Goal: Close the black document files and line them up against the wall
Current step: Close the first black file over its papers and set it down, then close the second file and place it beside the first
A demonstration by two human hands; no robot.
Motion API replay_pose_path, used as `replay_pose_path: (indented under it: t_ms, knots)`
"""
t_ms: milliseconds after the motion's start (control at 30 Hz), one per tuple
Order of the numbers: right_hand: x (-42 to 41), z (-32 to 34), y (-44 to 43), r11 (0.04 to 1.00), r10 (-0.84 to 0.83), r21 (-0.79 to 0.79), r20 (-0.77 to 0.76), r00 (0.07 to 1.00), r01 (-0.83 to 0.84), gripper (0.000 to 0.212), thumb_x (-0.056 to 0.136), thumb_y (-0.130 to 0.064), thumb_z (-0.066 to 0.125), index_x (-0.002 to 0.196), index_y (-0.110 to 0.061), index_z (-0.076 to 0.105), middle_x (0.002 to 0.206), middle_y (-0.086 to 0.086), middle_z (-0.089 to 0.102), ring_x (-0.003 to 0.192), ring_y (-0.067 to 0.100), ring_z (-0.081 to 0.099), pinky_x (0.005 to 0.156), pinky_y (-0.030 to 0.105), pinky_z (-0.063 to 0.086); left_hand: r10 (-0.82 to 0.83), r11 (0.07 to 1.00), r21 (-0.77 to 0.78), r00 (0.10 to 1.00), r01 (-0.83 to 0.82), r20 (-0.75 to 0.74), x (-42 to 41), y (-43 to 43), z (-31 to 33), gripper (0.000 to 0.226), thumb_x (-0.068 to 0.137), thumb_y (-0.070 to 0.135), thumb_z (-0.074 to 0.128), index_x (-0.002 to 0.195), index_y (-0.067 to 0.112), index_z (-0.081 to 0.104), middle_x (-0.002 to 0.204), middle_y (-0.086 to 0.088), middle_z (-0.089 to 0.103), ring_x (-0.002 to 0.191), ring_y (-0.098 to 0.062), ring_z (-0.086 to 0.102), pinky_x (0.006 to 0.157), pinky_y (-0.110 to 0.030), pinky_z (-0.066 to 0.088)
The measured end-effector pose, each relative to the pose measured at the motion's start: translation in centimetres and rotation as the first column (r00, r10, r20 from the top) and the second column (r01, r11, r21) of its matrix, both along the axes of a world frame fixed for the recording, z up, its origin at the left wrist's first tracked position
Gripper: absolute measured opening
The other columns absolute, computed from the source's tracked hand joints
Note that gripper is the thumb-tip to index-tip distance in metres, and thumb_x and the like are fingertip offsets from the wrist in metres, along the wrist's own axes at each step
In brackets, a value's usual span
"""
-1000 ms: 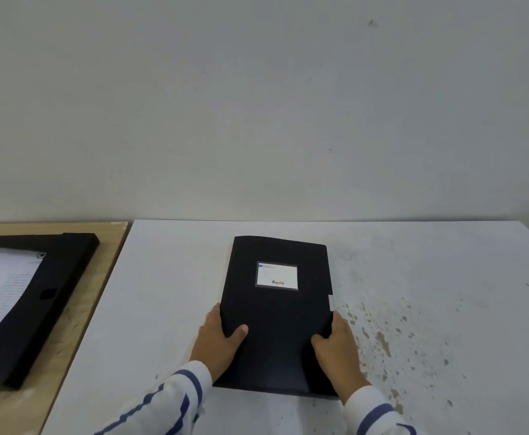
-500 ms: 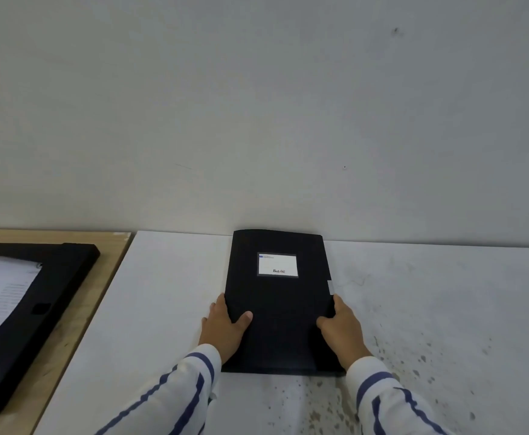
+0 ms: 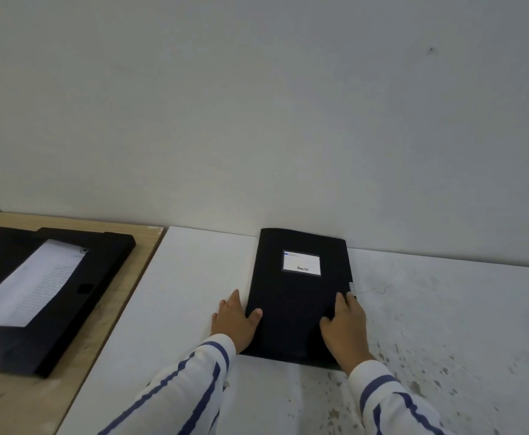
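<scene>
A closed black document file (image 3: 299,296) with a white label lies flat on the white table (image 3: 194,277), its far edge touching the wall (image 3: 256,120). My left hand (image 3: 236,321) grips its left edge, thumb on the cover. My right hand (image 3: 346,328) holds its right edge near a small white clasp, fingers spread on the cover. A second black file (image 3: 43,293) lies open on the wooden table (image 3: 106,324) at the left, with a printed white sheet inside it.
The white table carries dark speckled stains (image 3: 413,378) at the near right. A seam separates it from the wooden table on the left. Striped sleeves cover both of my forearms.
Both hands have slid the closed file away from me across the white table until its far edge reached the wall. The view has shifted to the left.
</scene>
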State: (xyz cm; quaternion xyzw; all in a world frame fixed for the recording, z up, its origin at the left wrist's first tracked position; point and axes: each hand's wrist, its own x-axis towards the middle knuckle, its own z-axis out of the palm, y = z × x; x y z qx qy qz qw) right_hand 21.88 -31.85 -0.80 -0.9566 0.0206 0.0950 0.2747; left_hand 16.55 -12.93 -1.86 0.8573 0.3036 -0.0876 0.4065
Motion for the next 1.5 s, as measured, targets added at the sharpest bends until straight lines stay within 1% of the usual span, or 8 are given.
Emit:
replay_pose_path:
  t_ms: [167,433,733,1000,1100,1267,1433,1500]
  knots:
    - [-3.3,3.0,6.9,0.949,0.298,0.119,-0.031,0.954,-0.292,0.058,0.094,-0.019,0.051,0.146,-0.014,0.027,0.158,0.005,0.018,0.146,0.024,0.012,0.12,0.039,0.019,0.032,0.999,-0.02,0.997,-0.03,0.07,-3.5,3.9,2.0,0.068,0.095,0.037,0.047,0.151,0.015,0.014,0.16,-0.007,0.022,0.149,-0.026,0.014,0.121,-0.041,0.014]
    - [-9.0,5.6,21.2,0.817,0.551,0.159,0.064,0.832,-0.554,0.053,0.096,-0.023,0.048,0.145,-0.021,0.029,0.157,0.0,0.019,0.145,0.02,0.014,0.116,0.034,0.024,0.255,0.967,-0.082,0.942,-0.243,0.217,-9.0,14.6,5.1,0.061,0.092,0.032,0.054,0.147,0.02,0.03,0.154,-0.004,0.035,0.138,-0.028,0.039,0.11,-0.041,0.036]
    - [-15.4,4.4,38.6,0.722,0.681,0.125,0.041,0.731,-0.68,0.054,0.094,-0.019,0.049,0.145,-0.019,0.03,0.156,0.002,0.02,0.145,0.02,0.015,0.116,0.032,0.02,0.338,0.94,-0.006,0.925,-0.342,0.174,-17.2,32.3,4.1,0.058,0.092,0.031,0.055,0.144,0.017,0.034,0.15,-0.009,0.039,0.136,-0.029,0.039,0.112,-0.043,0.035]
    - [-21.3,1.3,48.9,0.66,0.751,0.082,-0.062,0.657,-0.747,0.056,0.093,-0.022,0.048,0.146,-0.019,0.028,0.156,0.005,0.02,0.144,0.022,0.013,0.118,0.035,0.019,0.537,0.843,-0.132,0.832,-0.522,0.14,-25.2,44.3,2.1,0.053,0.09,0.021,0.057,0.14,0.012,0.041,0.144,-0.013,0.042,0.126,-0.034,0.048,0.106,-0.042,0.041]
    - [-22.0,0.2,50.3,0.637,0.768,-0.016,-0.073,0.636,-0.771,0.058,0.094,-0.028,0.049,0.146,-0.02,0.026,0.154,0.006,0.024,0.143,0.023,0.018,0.118,0.036,0.018,0.674,0.72,-0.31,0.731,-0.621,0.101,-26.9,47.4,1.1,0.059,0.092,0.018,0.056,0.145,0.006,0.032,0.148,-0.016,0.04,0.131,-0.036,0.044,0.106,-0.041,0.038]
    - [-22.2,-1.1,50.9,0.607,0.778,-0.146,-0.094,0.622,-0.781,0.064,0.093,-0.035,0.05,0.147,-0.024,0.02,0.152,0.002,0.029,0.14,0.023,0.023,0.12,0.038,0.013,0.881,0.39,-0.517,0.472,-0.762,-0.032,-27.3,50.9,0.1,0.06,0.091,0.017,0.055,0.144,0.004,0.033,0.142,-0.019,0.046,0.125,-0.04,0.048,0.106,-0.044,0.039]
    - [-22.5,-1.8,50.5,0.616,0.774,-0.133,-0.079,0.628,-0.777,0.065,0.094,-0.035,0.049,0.149,-0.025,0.016,0.151,-0.002,0.029,0.141,0.019,0.021,0.121,0.039,0.01,0.937,0.01,-0.756,0.27,-0.655,-0.222,-26.5,53.5,0.5,0.052,0.091,0.016,0.054,0.14,0.007,0.039,0.14,-0.013,0.049,0.129,-0.033,0.047,0.105,-0.04,0.041]
    - [-22.4,-2.1,50.5,0.619,0.772,-0.13,-0.08,0.63,-0.775,0.065,0.094,-0.037,0.049,0.148,-0.025,0.016,0.152,-0.002,0.028,0.141,0.019,0.02,0.121,0.039,0.01,0.933,-0.01,-0.803,0.283,-0.595,-0.222,-26.4,54.1,0.6,0.049,0.093,0.014,0.052,0.14,0.011,0.04,0.142,-0.011,0.048,0.129,-0.03,0.047,0.104,-0.038,0.041]
